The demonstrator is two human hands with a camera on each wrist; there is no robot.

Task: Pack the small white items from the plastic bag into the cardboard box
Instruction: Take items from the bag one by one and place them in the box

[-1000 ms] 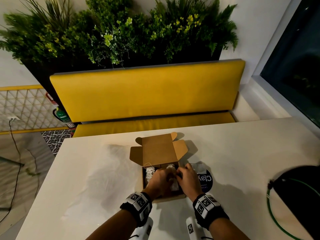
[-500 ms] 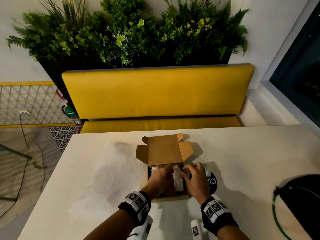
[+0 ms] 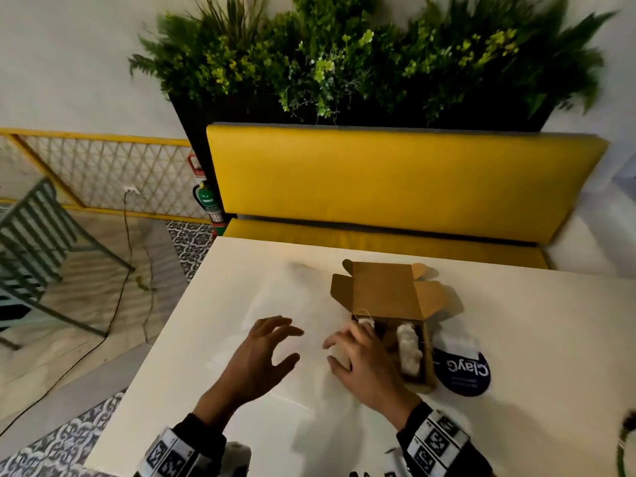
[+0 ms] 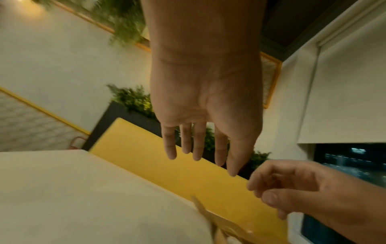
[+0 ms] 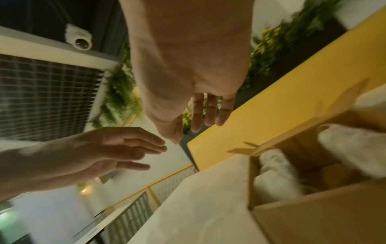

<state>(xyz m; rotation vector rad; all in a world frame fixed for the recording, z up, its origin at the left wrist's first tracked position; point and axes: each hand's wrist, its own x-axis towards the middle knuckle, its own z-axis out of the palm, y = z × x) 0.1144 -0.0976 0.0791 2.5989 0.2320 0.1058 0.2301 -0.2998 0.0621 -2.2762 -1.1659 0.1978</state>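
Box: we see the cardboard box [image 3: 390,294] on the white table [image 3: 516,339], lid flap up, w/ at least two small white items [image 3: 408,349] already inside.
Left hand: our left hand [image 3: 261,356] hovers above the table left of the box, fingers spread, holding nothing.
Right hand: our right hand [image 3: 364,359] sits at the box's left edge, fingers loosely curled; empty in the left wrist view.
Plastic bag: a pale, filmy patch [image 3: 292,304] left of the box, prob. the bag; too faint to tell what's in it.
Progress: we judge packing partly done; remaining count unknown; lid not yet closed.
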